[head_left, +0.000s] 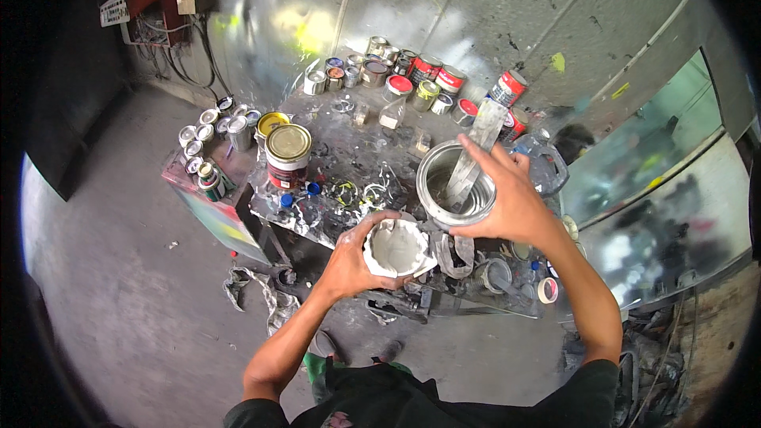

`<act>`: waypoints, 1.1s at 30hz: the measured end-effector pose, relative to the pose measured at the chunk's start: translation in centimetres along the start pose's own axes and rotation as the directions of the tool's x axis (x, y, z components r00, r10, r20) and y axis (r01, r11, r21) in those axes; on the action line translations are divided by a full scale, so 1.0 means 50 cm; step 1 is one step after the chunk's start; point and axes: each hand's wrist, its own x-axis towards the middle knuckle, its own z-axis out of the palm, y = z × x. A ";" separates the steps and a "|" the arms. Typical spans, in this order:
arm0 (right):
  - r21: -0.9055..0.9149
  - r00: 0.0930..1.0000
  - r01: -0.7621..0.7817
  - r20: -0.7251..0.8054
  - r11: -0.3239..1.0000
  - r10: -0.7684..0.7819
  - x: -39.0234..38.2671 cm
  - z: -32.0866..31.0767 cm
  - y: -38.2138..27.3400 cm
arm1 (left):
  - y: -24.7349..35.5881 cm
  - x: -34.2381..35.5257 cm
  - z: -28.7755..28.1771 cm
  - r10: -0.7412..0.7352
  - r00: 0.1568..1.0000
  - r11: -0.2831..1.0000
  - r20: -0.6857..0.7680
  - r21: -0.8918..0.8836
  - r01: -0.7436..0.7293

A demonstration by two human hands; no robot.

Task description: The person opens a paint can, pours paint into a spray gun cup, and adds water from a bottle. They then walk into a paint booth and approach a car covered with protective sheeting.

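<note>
Two bare hands work above the near side of a paint-spattered counter (323,128), each wrapped around a container. The left hand (349,260), its thumb and fingers curved partway open, grips a white-coated cup (399,249), mouth up, in line with the counter's front edge. The right hand (514,196), spread wider, clasps a metal can (430,190) by its rim and side; the can tilts toward the cup, and a flat stick (488,123) leans out past its rim. The two vessels sit close together; how high they are above the surface is hard to judge from overhead. Paint cans (425,70) crowd the far edge against the grey wall (491,12), and a clear jug (548,170) stands beyond the right hand. A large gold-lidded can (288,143) stands toward the left end, well apart from the cup. A tape roll (548,290) lies near the front right edge. The widest room for moving is over the grey floor (143,269) at left.
</note>
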 end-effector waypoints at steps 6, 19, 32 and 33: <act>0.361 0.969 -0.109 -0.168 0.926 0.180 0.095 0.083 0.074 | -0.010 -0.017 -0.036 -0.024 0.998 0.999 -0.060 0.044 0.027; 0.517 0.859 -0.350 -0.155 0.781 0.488 0.340 0.538 0.185 | -0.016 -0.080 -0.138 -0.110 0.964 0.974 -0.243 0.165 0.153; 0.829 0.589 -0.115 -0.386 0.547 0.710 0.159 0.424 0.120 | -0.027 -0.066 -0.127 -0.102 0.942 0.976 -0.321 0.151 0.157; 0.567 0.299 -0.135 -0.759 0.813 0.579 0.104 0.427 0.143 | -0.028 -0.058 -0.121 -0.103 0.950 0.979 -0.295 0.139 0.150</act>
